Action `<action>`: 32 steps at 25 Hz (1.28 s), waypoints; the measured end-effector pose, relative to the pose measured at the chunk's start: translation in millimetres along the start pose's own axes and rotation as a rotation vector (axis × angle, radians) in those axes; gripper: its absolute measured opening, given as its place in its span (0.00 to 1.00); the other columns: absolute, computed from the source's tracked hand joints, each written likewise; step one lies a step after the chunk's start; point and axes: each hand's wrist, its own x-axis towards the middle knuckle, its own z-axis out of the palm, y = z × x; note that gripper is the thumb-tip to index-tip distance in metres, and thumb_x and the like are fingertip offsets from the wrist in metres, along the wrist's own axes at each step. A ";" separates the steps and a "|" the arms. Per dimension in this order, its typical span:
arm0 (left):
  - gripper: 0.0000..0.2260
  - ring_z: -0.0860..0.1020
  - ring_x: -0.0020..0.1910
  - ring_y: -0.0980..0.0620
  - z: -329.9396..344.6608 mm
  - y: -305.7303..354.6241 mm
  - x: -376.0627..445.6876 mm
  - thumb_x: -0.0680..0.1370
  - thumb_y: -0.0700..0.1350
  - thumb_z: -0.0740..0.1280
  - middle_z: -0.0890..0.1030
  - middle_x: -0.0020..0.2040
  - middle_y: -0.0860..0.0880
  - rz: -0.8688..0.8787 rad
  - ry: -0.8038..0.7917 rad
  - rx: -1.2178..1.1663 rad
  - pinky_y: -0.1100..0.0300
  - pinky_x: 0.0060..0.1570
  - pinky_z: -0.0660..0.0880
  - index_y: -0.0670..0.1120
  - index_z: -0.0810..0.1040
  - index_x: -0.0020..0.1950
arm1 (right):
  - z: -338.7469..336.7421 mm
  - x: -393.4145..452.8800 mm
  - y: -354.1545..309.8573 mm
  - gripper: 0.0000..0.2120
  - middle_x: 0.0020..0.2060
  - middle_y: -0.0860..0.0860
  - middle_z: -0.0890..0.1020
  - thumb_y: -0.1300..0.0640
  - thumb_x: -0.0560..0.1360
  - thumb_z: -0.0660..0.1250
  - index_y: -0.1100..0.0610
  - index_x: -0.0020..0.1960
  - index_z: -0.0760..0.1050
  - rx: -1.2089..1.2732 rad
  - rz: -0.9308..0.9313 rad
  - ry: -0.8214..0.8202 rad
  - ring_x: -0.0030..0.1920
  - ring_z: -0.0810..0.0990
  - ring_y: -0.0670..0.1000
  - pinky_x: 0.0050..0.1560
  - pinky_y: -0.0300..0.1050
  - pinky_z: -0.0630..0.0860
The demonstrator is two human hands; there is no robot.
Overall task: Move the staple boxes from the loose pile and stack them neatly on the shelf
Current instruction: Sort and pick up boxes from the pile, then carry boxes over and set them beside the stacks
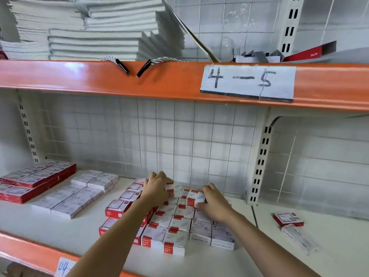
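1. Left hand (157, 188): at back of stack (173, 222), fingers curled round a small white/red box (173, 186), holding it on the top rear layer.
2. Right hand (214, 202): just right of left, fingers and thumb gripping another box (196, 198), resting on the stack's rear row.
3. Both held boxes touching the stack, near each other, slightly tilted against the tidy rows below.
4. Stack: mid-shelf (199, 262), white boxes with red bands in rows, two layers at front; red boxes (117, 206) packed along its left side.
5. Left of stack: white packs (79, 194) laid flat, then red packs (34, 180) stacked at far left near the upright.
6. Right of divider: one red box (287, 218) and one white box (298, 238), loose, touching or nearly so, well apart from the stack.
7. Upper shelf: notebooks (89, 29) piled, cord (137, 63) draped over the orange rail, label (247, 81) reading "4-5".
8. Bottom rail: tag (63, 266) reading "04".
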 end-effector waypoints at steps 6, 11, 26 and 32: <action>0.19 0.65 0.65 0.49 7.3 -9.7 26.8 0.75 0.45 0.67 0.71 0.64 0.50 0.118 -0.098 0.091 0.55 0.65 0.66 0.49 0.73 0.67 | 6.7 33.5 5.7 0.24 0.63 0.53 0.68 0.54 0.76 0.64 0.58 0.70 0.65 -0.014 0.054 -0.009 0.65 0.66 0.52 0.65 0.42 0.63; 0.19 0.67 0.64 0.51 5.7 -14.9 27.5 0.75 0.38 0.65 0.70 0.64 0.49 0.165 -0.099 0.068 0.58 0.62 0.71 0.46 0.73 0.66 | 13.1 46.4 -6.3 0.25 0.62 0.53 0.70 0.53 0.76 0.66 0.58 0.70 0.66 -0.001 0.016 -0.021 0.64 0.68 0.52 0.66 0.42 0.65; 0.11 0.72 0.60 0.49 61.9 170.6 -4.5 0.78 0.48 0.61 0.75 0.59 0.49 0.682 -0.073 0.063 0.58 0.54 0.69 0.49 0.75 0.59 | -89.3 -122.6 88.9 0.17 0.60 0.54 0.72 0.60 0.75 0.58 0.58 0.64 0.69 -0.596 0.023 0.028 0.62 0.68 0.54 0.57 0.49 0.68; 0.11 0.74 0.58 0.48 86.7 292.5 -29.0 0.77 0.47 0.62 0.77 0.55 0.47 0.833 -0.174 -0.019 0.57 0.53 0.71 0.47 0.77 0.57 | -146.4 -221.5 160.9 0.19 0.62 0.52 0.71 0.58 0.77 0.58 0.55 0.68 0.67 -0.593 0.290 0.105 0.63 0.68 0.54 0.59 0.47 0.68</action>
